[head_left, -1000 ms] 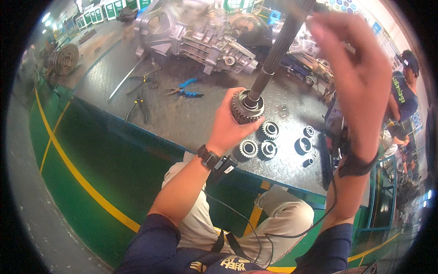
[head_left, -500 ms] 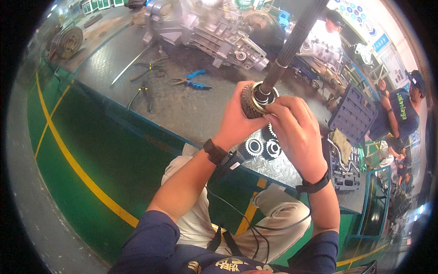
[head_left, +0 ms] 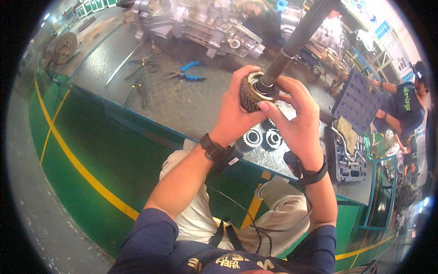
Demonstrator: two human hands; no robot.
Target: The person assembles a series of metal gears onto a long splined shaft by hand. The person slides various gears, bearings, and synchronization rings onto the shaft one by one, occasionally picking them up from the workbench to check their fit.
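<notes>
A dark toothed gear [head_left: 248, 99] with a pale metal ring at its upper end sits around a long splined shaft [head_left: 286, 52]. The shaft rises tilted to the upper right. My left hand [head_left: 232, 112] wraps around the gear's left side, thumb underneath. From the right, my right hand [head_left: 300, 116] curls around the ring end, its thumb pressed on the edge and its fingers behind the shaft. The shaft's lower end is hidden behind the gear and my hands. Below them, several loose gears [head_left: 245, 139] lie on the metal bench [head_left: 175, 102].
At the bench's back stands a gearbox housing [head_left: 196, 29]. Pliers with blue handles [head_left: 194, 77] and two dark pliers [head_left: 135, 95] lie left. On the right are an opened tool case [head_left: 358, 98] and a cloth [head_left: 345, 132]. Another person [head_left: 406, 102] stands at far right.
My right hand has shifted from pinching the ring's front edge to reaching around its far side, thumb in front. The view has moved slightly. My left hand keeps its hold.
</notes>
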